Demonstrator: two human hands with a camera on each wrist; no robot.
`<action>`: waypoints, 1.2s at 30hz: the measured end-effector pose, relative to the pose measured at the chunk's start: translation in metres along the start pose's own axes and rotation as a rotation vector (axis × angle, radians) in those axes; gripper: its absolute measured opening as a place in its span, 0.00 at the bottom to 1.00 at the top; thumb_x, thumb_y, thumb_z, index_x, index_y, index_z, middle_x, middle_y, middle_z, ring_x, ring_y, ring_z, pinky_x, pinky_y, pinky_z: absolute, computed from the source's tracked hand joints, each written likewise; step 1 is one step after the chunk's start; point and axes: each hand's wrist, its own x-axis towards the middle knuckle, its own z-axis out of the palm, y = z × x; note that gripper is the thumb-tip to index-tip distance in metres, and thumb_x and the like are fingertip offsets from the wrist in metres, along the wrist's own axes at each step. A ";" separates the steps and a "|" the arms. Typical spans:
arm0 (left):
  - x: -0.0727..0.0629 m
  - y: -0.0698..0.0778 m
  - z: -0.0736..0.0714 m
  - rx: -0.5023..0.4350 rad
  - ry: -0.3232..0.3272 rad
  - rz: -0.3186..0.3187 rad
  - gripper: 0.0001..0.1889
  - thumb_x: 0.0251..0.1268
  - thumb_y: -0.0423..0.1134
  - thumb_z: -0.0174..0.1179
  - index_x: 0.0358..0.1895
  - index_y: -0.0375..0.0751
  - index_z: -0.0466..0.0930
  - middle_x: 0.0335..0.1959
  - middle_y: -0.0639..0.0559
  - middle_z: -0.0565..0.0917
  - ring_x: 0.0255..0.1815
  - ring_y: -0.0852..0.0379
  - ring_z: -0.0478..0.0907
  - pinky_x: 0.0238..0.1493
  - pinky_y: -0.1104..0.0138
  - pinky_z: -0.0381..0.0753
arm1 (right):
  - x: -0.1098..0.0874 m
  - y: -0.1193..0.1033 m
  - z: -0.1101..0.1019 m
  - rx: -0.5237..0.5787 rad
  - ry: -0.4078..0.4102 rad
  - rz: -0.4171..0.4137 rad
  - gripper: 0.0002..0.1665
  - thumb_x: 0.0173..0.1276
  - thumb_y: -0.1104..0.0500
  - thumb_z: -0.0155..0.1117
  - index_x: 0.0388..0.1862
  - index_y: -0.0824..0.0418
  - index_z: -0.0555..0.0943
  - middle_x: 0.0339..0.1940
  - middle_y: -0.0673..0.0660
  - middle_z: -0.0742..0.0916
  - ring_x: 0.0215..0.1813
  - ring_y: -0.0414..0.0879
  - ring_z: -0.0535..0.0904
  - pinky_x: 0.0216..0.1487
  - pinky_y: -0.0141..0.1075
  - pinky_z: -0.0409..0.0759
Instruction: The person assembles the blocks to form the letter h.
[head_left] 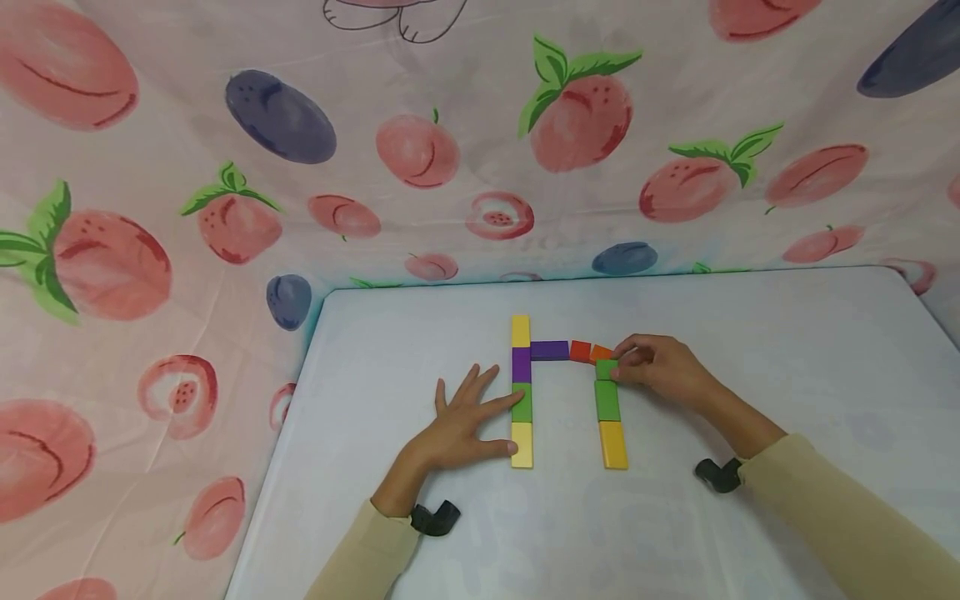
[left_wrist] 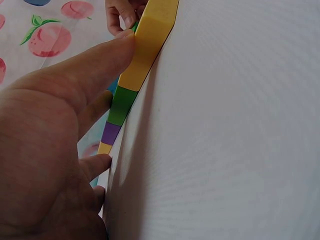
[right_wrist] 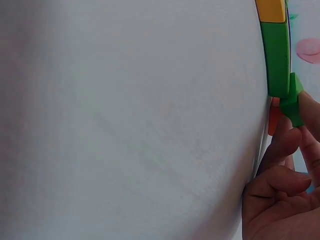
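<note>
My right hand (head_left: 667, 371) pinches a small green block (head_left: 606, 370) between thumb and fingers. In the right wrist view this block (right_wrist: 294, 102) looks tilted at the end of a longer green block (right_wrist: 276, 59). Below it in the head view, the longer green block (head_left: 607, 402) meets an orange-yellow block (head_left: 614, 446). My left hand (head_left: 453, 429) has its fingers spread, the thumb touching a yellow block (head_left: 522, 460) and the index finger a green block (head_left: 522, 412). A purple block (head_left: 521, 365) and another yellow block (head_left: 521, 331) continue that column upward.
From the left column a purple block (head_left: 550, 351), a red block (head_left: 580, 351) and an orange block (head_left: 599, 353) run rightward. All lie on a white table (head_left: 420, 333). Fruit-patterned cloth (head_left: 450, 75) hangs behind and to the left. Each wrist wears a black camera mount (head_left: 436, 518).
</note>
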 end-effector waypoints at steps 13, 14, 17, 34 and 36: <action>0.000 0.001 -0.001 0.012 -0.013 -0.008 0.40 0.62 0.66 0.64 0.77 0.72 0.62 0.87 0.55 0.43 0.87 0.45 0.29 0.73 0.29 0.20 | -0.002 0.000 0.001 -0.027 -0.025 -0.005 0.17 0.67 0.48 0.72 0.52 0.52 0.84 0.43 0.53 0.89 0.52 0.52 0.78 0.48 0.37 0.80; 0.000 0.001 -0.001 0.012 -0.013 -0.008 0.40 0.62 0.66 0.64 0.77 0.72 0.62 0.87 0.55 0.43 0.87 0.45 0.29 0.73 0.29 0.20 | -0.002 0.000 0.001 -0.027 -0.029 -0.006 0.17 0.67 0.48 0.72 0.52 0.52 0.84 0.43 0.53 0.89 0.52 0.52 0.79 0.48 0.37 0.80; 0.000 0.001 -0.001 0.009 -0.013 -0.007 0.40 0.62 0.66 0.65 0.77 0.72 0.62 0.87 0.54 0.43 0.87 0.46 0.29 0.73 0.29 0.20 | -0.001 0.001 0.001 -0.030 -0.038 -0.014 0.18 0.67 0.49 0.72 0.52 0.53 0.84 0.43 0.53 0.89 0.51 0.51 0.79 0.47 0.36 0.80; 0.000 0.000 -0.001 0.003 -0.013 -0.008 0.40 0.62 0.66 0.64 0.78 0.74 0.61 0.87 0.56 0.43 0.87 0.47 0.28 0.73 0.30 0.19 | -0.004 -0.003 0.004 -0.062 -0.032 -0.080 0.16 0.66 0.49 0.74 0.49 0.55 0.85 0.37 0.50 0.89 0.47 0.49 0.79 0.46 0.36 0.78; 0.000 0.001 -0.001 0.004 -0.014 -0.011 0.40 0.62 0.67 0.64 0.78 0.74 0.61 0.87 0.56 0.42 0.87 0.47 0.28 0.73 0.30 0.19 | -0.004 -0.003 0.005 -0.071 -0.028 -0.089 0.16 0.66 0.50 0.74 0.48 0.54 0.85 0.36 0.49 0.89 0.46 0.49 0.79 0.46 0.36 0.79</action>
